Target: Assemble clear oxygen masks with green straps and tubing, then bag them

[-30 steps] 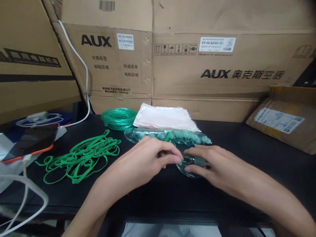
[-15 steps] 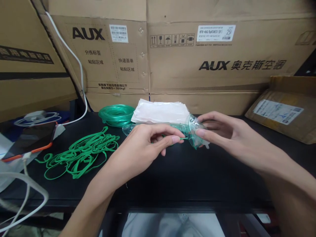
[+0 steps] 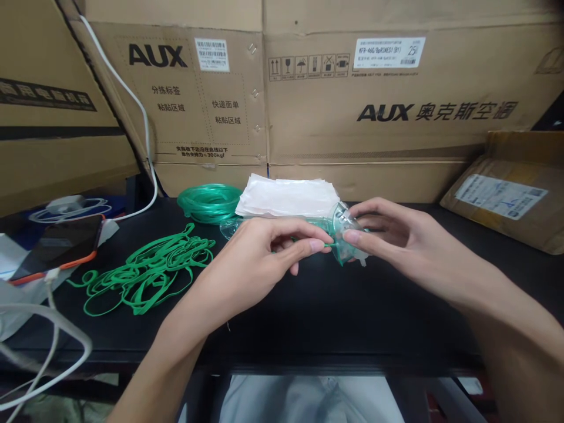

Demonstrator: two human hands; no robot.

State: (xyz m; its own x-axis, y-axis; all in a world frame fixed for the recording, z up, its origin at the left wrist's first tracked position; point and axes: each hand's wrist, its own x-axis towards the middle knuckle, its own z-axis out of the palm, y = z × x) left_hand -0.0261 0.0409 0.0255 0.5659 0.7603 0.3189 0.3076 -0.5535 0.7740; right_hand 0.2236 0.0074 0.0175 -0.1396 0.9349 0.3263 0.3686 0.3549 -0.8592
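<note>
My right hand (image 3: 388, 235) holds a clear green plastic mask (image 3: 341, 235) a little above the black table (image 3: 308, 311), fingers pinched on its edge. My left hand (image 3: 264, 252) is closed in a pinch on a thin green elastic strap (image 3: 328, 244) that meets the mask's side. Behind my hands lies a row of more clear green masks (image 3: 229, 228), mostly hidden. A stack of white plastic bags (image 3: 286, 197) rests just beyond them.
A heap of green elastic straps (image 3: 150, 273) lies at the left, a coil of green tubing (image 3: 207, 202) behind it. A phone (image 3: 57, 244) and white cables (image 3: 39, 329) sit at the far left. Large cardboard boxes (image 3: 374, 100) wall the back; a parcel (image 3: 506, 194) lies at the right.
Both hands lifted the mask off the table, from pressing down on it to holding it raised. In the last half second they have barely moved.
</note>
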